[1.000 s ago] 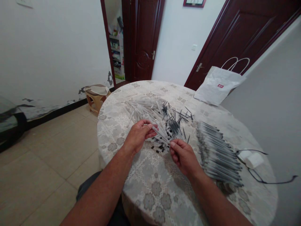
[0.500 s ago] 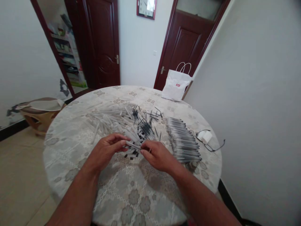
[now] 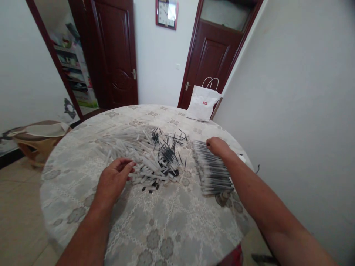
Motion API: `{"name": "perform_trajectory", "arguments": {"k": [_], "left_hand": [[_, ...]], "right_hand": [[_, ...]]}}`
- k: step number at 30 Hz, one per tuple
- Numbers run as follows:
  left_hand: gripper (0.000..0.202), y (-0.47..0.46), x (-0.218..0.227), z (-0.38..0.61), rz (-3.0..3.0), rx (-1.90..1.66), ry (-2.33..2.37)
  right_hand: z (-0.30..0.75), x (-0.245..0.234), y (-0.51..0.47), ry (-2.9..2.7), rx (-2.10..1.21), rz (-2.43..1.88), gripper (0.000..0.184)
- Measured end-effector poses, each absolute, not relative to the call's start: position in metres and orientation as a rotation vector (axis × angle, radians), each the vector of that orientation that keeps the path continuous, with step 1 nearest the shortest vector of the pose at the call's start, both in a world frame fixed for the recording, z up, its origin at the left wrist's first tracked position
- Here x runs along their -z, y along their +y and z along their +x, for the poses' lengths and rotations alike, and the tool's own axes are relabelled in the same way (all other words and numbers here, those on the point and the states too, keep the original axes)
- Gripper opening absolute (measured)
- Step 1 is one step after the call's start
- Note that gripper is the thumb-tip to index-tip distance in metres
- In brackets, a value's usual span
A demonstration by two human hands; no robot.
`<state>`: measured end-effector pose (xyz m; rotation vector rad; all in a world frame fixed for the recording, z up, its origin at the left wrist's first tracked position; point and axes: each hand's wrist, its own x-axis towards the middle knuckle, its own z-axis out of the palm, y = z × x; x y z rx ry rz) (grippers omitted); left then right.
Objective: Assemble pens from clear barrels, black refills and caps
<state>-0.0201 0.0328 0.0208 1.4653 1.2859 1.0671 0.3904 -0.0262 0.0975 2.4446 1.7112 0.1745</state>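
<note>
Right hand [image 3: 217, 145] at the far end of the pen row [image 3: 213, 171]
Fingers curled, grip unclear; left hand [image 3: 118, 175], thumb near fingers, beside white tubes [image 3: 149, 163], hold unclear.

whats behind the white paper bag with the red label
A dark red panelled door and a narrow brown edge show behind it. The white bag hides part of the door; whatever else it covers cannot be seen.

Tubes [image 3: 146, 164] lay about the centre of the tabletop [image 3: 133, 229] — rods [image 3: 168, 154] on their right, pens [image 3: 213, 170] toward the right edge, a bag [image 3: 201, 109] at the far edge.
</note>
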Motion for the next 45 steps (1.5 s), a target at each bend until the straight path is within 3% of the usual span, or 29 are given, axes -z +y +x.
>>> {"name": "perform_trajectory", "arguments": {"k": [8,15,23,28,35,45], "left_hand": [[0.035,0.038,-0.012,-0.022,1.658,-0.992,1.34],[0.025,0.037,-0.011,-0.023,1.857,-0.95,1.4],[0.021,0.034,0.0,-0.024,1.982,-0.905,1.331],[0.032,0.034,0.01,-0.027,2.218,-0.801,1.172],[0.028,0.028,0.015,-0.017,2.425,-0.699,1.092],[0.009,0.03,0.008,-0.019,2.157,-0.9,0.933]], "right_hand": [[0.407,-0.068,0.001,1.623,-0.165,2.399,0.035],[0.402,-0.074,-0.002,1.585,-0.211,2.417,0.035],[0.314,-0.08,-0.03,1.909,-0.148,2.262,0.028],[0.245,-0.059,-0.054,2.13,0.016,2.204,0.027],[0.221,-0.024,-0.06,2.067,-0.046,2.342,0.021],[0.226,0.0,-0.053,2.098,0.061,2.411,0.016]]}}
